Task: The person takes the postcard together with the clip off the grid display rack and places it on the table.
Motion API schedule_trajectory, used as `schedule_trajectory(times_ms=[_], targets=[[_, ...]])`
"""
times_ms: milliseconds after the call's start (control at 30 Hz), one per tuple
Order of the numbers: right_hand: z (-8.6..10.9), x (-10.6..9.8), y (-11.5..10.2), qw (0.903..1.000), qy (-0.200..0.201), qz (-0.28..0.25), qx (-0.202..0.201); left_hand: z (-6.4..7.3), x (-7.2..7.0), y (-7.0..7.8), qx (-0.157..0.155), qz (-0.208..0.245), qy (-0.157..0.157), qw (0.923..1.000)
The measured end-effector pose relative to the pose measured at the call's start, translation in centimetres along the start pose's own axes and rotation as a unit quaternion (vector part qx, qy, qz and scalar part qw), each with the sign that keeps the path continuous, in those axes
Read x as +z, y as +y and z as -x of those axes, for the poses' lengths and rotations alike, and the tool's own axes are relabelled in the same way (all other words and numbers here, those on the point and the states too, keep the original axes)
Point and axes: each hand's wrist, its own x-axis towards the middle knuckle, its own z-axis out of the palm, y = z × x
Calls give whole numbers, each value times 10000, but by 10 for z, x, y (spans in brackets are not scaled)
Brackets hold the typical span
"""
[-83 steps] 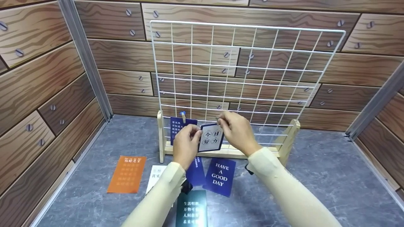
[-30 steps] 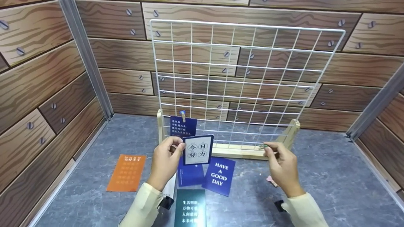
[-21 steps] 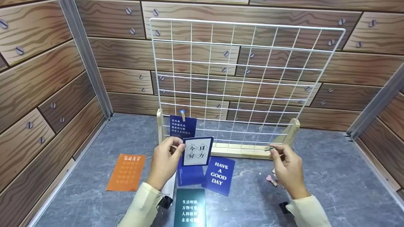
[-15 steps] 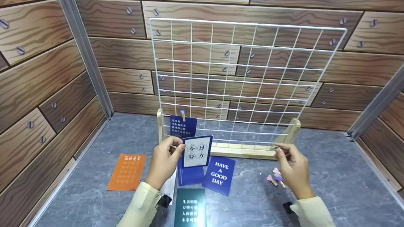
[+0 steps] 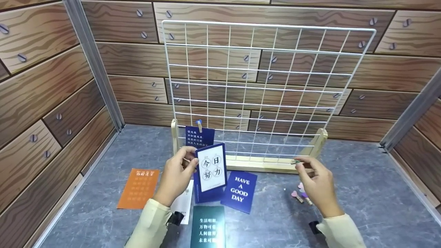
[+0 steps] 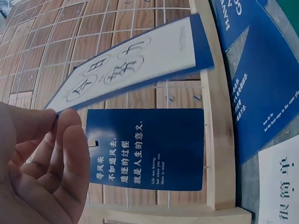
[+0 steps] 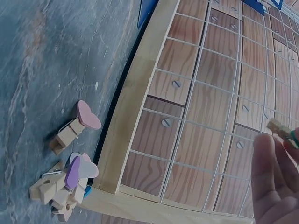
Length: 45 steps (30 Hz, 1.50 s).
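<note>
My left hand (image 5: 176, 175) pinches the left edge of a card (image 5: 211, 167), white with a dark blue border and large black characters, held up before the rack. In the right hand (image 5: 317, 184) is a small wooden clothespin (image 7: 281, 129) with a green piece, pinched between thumb and fingers. The white wire grid rack (image 5: 263, 73) stands in a wooden base (image 5: 265, 165) behind both hands. A dark blue card (image 6: 145, 149) hangs low on its left side from a clothespin (image 5: 200, 126) with a blue top, partly covered by the held card in the head view.
On the grey tabletop lie an orange card (image 5: 139, 188), a white card (image 5: 183, 203), a green card (image 5: 207, 227) and a blue "HAVE A GOOD DAY" card (image 5: 239, 191). Several heart-topped clothespins (image 7: 65, 179) lie near the right hand. Wood-patterned walls (image 5: 213, 10) surround the table.
Both hands have drawn back from the rack and apart, the card staying in the left and the clothespin in the right. Most recently the left hand has tilted the card.
</note>
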Motion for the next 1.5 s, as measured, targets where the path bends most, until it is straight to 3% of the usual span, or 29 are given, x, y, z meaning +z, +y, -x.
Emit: schedule_trajectory(times_ms=[133,233,400,500,633,733,800,933,1133,1367,1500], targets=[[2,2,3,9993,-323,145,153,0,-3,3,-84,-50,-191,9998],[2,4,7,9982,-471,343,122,1,-1,4,-127,175,-422,9989],[5,6,11,9956,-699,574,253,6,12,4,-289,711,-1171,9901],[6,7,13,9923,-925,669,489,12,23,5,-515,852,-1792,9788],[8,8,19,9850,-1311,788,803,22,39,6,-926,1029,-2646,9544],[10,8,22,9770,-1639,889,1031,29,49,4,-1155,1009,-3105,9381],[10,8,24,9721,-1821,931,1147,34,54,4,-1177,799,-3312,9328],[11,8,28,9633,-2083,1008,1361,41,62,4,-1110,74,-3511,9297],[11,7,32,9512,-2375,915,1745,48,72,5,-809,-833,-3486,9301],[11,4,38,9429,-2519,677,2072,53,79,2,-688,-1192,-3449,9285],[11,2,41,9432,-2532,918,1947,55,83,0,-644,-1311,-3401,9290]])
